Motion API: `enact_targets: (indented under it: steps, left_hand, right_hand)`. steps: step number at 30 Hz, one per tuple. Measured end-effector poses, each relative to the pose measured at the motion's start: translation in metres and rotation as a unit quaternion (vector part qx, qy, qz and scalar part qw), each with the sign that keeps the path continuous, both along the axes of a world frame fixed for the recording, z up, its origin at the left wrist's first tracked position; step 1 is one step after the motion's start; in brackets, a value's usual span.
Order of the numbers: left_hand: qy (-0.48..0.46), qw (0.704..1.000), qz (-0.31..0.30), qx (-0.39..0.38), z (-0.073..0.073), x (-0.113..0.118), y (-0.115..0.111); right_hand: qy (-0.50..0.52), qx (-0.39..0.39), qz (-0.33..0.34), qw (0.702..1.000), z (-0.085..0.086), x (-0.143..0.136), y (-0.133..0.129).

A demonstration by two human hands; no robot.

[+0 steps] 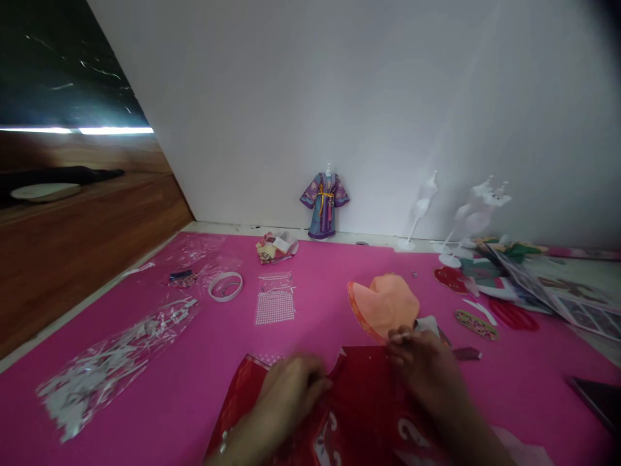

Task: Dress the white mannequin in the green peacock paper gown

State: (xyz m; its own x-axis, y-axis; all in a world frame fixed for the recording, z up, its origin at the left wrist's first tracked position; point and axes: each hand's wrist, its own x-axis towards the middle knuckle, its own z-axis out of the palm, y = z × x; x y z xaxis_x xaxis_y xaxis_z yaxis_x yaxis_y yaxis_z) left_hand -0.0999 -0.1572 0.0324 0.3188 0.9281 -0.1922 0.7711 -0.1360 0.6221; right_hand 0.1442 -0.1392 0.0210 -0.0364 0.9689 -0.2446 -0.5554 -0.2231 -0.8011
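Observation:
A red patterned piece of doll-clothing fabric (361, 382) with white scroll motifs lies in front of me, cut off by the bottom of the view. My left hand (294, 385) is on its left part, fingers curled in at the edge and slightly blurred. At the upper right corner of the fabric is my right hand (424, 366), its thumb and fingertips pressed together; what they pinch is too small to make out. Just beyond those fingertips lies an orange fabric piece (391, 301) with a patterned border. A sheet of stick-on pearls (275, 307) lies farther left.
A roll of white tape (226, 287) and a clear bag of white strips (111, 369) lie left. A dressed doll form (325, 204) stands by the wall, with bare white mannequins (421, 207) to its right. Fabric pieces and printed sheets (582, 310) clutter the right side.

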Motion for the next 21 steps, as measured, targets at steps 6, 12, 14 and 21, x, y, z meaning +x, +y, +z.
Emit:
enact_targets:
  steps: [6, 12, 14, 21]
  left_hand:
    - [-0.251, 0.957, 0.113, -0.088, 0.008, -0.006, 0.010]
    - [-0.297, 0.952, 0.071, -0.012, 0.013, 0.013, -0.004]
    - [-0.303, 0.951, 0.052, -0.025, 0.011, 0.020, -0.010]
    - [-0.394, 0.903, 0.112, -0.126, 0.004, 0.022, -0.009]
  right_hand:
    - [-0.071, 0.059, 0.066, 0.994, 0.001, -0.016, -0.010]
    - [-0.079, 0.063, 0.146, 0.984, 0.007, -0.039, -0.023]
    - [-0.084, 0.086, 0.165, 0.979, 0.005, -0.044, -0.025]
    - [-0.204, 0.123, 0.163, 0.957, 0.000, -0.051, -0.024]
